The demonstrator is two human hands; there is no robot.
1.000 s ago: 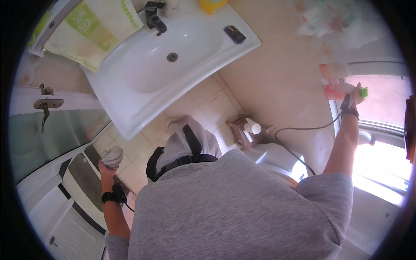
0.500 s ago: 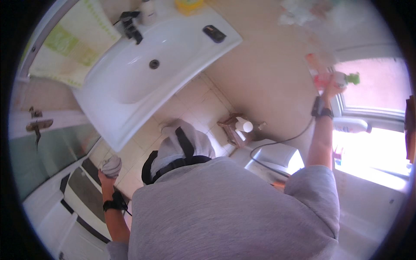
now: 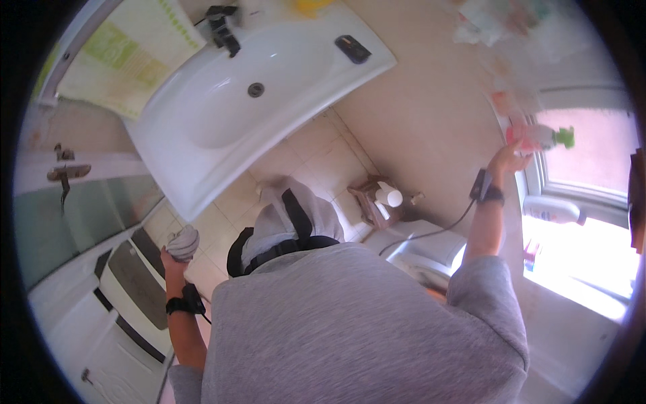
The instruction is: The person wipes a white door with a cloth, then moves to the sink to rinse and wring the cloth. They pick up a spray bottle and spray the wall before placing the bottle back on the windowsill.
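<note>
My left hand [image 3: 173, 261], low on the left, is closed around a bunched grey cloth [image 3: 182, 243]. On the right my right hand [image 3: 509, 160] is at the window, fingers apart, just beside a pink and clear bottle with a green pump top [image 3: 536, 137]. The bottle stands on the window sill; the fingertips overlap its lower end, and whether they touch it I cannot tell. A white bottle [image 3: 553, 209] is on the same sill, nearer to me.
A white washbasin [image 3: 165, 172] with a black tap [image 3: 223, 30] and a dark soap dish [image 3: 352, 49] fills the upper left. A patterned towel [image 3: 124, 57] hangs beside it. A wooden stand with a white roll [image 3: 388, 196] is on the floor by the wall. A cable [image 3: 431, 232] runs from my right wrist.
My right hand has come off the pump bottle and drawn back a little toward me, its fingers loosened. The left hand still holds the cloth. The whole view has shifted slightly.
</note>
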